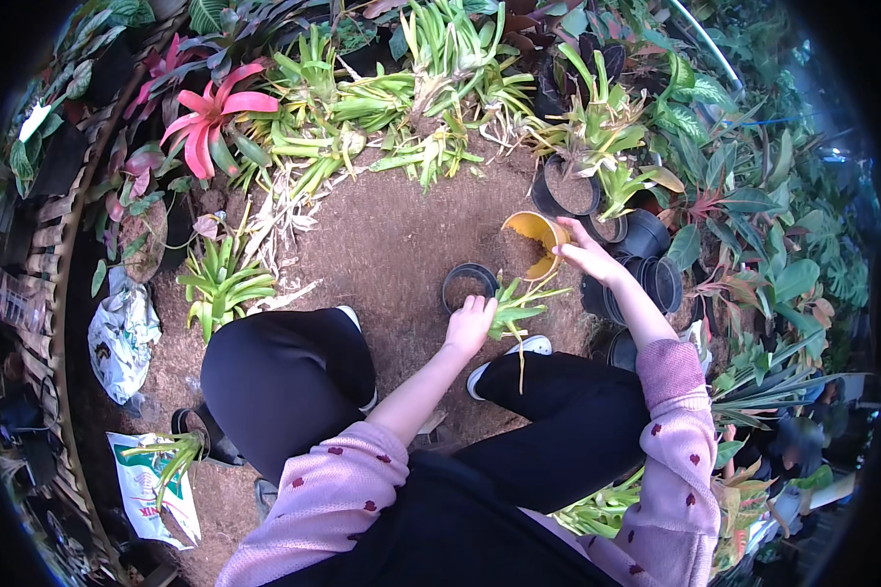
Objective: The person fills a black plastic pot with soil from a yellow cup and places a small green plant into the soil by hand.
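Observation:
My left hand (470,324) grips the base of a small green bromeliad (515,308) at the near right rim of a black plastic pot (451,282), which has brown soil in it. Up and to the right, my right hand (589,252) holds a yellow plastic container (550,233) with a jagged edge. That container lies tilted on its side, its mouth facing left, with brown soil inside. Whether its rim rests on the ground I cannot tell.
Black pots (642,275) lie stacked at the right, near a soil-filled black pot (587,192). Uprooted bromeliads (429,154) line the far side. A green plant (224,282) stands left, beyond my knee. White plastic bags (123,337) lie farther left. A person (796,447) is at the lower right.

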Motion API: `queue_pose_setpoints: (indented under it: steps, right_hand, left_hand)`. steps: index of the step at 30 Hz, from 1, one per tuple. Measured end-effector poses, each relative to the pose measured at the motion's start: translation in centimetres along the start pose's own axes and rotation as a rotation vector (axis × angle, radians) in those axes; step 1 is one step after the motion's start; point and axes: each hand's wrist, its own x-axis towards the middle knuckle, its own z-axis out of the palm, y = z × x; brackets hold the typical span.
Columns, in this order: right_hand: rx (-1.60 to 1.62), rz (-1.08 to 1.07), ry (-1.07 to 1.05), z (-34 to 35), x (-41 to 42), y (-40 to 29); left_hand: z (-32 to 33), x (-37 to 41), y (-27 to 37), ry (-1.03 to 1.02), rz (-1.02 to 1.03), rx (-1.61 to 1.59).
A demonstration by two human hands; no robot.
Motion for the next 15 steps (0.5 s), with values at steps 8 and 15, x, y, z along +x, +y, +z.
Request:
queue_pose_setpoints:
  steps: [8, 15]
  right_hand:
    - [-0.453, -0.143, 0.02, 1.7, 0.7, -1.3]
    - [-0.639, -0.148, 0.014, 2.8, 0.1, -2.6]
  left_hand:
    - [0.7, 0.2, 0.0, 0.069, 0.02, 0.032]
    - [0.7, 0.3, 0.1, 0.063, 0.03, 0.052]
